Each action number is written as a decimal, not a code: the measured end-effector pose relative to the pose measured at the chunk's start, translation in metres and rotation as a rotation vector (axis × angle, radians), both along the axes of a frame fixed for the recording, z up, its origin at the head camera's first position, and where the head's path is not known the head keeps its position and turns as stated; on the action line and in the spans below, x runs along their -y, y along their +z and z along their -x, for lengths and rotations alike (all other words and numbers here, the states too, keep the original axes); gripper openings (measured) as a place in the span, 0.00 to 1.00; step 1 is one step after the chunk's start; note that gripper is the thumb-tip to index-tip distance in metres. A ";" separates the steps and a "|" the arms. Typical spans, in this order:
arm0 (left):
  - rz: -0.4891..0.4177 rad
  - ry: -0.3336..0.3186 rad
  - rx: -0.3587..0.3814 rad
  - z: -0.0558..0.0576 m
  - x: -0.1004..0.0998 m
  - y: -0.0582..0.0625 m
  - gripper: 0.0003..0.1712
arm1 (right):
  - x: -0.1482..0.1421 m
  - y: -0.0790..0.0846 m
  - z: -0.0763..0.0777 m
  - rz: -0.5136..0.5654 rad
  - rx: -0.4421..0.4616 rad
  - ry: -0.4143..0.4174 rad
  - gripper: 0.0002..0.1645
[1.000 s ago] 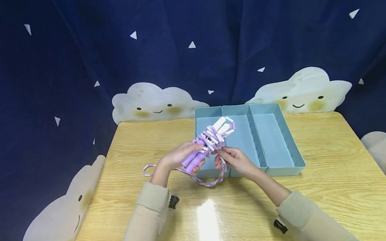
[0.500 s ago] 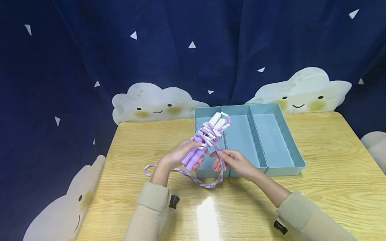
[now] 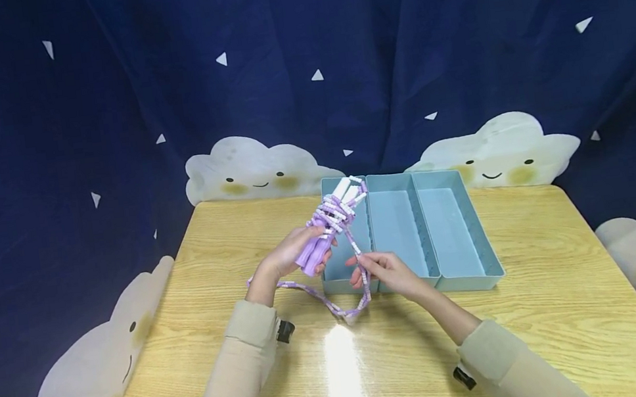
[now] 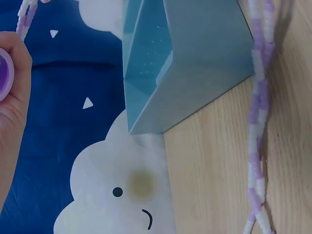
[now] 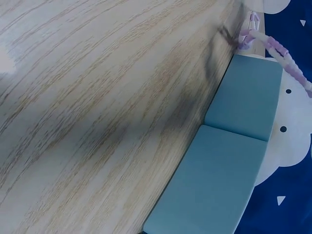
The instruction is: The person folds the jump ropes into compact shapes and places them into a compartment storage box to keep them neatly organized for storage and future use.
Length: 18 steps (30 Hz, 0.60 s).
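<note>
My left hand (image 3: 288, 254) grips the two purple-and-white handles of a beaded jump rope (image 3: 314, 253), raised over the left tray's compartment. Purple and white beaded cord is wrapped several times around the handles, near their white ends. My right hand (image 3: 391, 273) pinches the cord between thumb and fingers, just right of the handles. From there a doubled length (image 3: 331, 306) droops in a curve and runs left behind the left wrist. In the left wrist view, a round handle end (image 4: 5, 75) shows in the left hand, and doubled cord (image 4: 258, 117) hangs at the right.
Three long light-blue trays (image 3: 457, 228) stand side by side at the back of the wooden table (image 3: 563, 301). A dark blue curtain (image 3: 273, 25) with white clouds and triangles hangs behind and around the table.
The handles have moved up and left with my left hand. My right hand has gone slightly lower, and the cord between the hands is longer. The trailing cord end has slid right.
</note>
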<state>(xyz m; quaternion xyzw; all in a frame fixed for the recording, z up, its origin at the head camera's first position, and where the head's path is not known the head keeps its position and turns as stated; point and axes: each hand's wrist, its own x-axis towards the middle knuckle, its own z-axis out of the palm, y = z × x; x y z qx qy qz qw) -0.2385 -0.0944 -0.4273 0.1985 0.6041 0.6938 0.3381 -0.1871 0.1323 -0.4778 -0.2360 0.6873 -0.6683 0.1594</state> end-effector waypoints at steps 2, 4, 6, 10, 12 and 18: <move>-0.006 0.007 0.002 0.000 0.000 -0.001 0.23 | 0.000 0.001 0.000 -0.010 0.004 -0.012 0.24; -0.001 0.013 0.002 0.001 0.001 -0.001 0.22 | 0.000 0.002 0.000 -0.018 0.007 -0.016 0.25; 0.005 0.018 -0.001 0.001 0.002 -0.002 0.21 | 0.000 0.004 0.000 -0.022 0.012 -0.014 0.25; 0.028 0.024 -0.017 0.003 0.003 -0.005 0.21 | 0.000 0.008 -0.001 -0.020 0.010 0.001 0.23; 0.044 0.029 -0.030 0.003 0.004 -0.006 0.21 | 0.000 0.010 -0.002 -0.031 0.009 0.001 0.21; 0.099 0.030 -0.064 0.003 0.005 -0.008 0.23 | -0.001 0.018 -0.004 -0.091 0.004 -0.002 0.19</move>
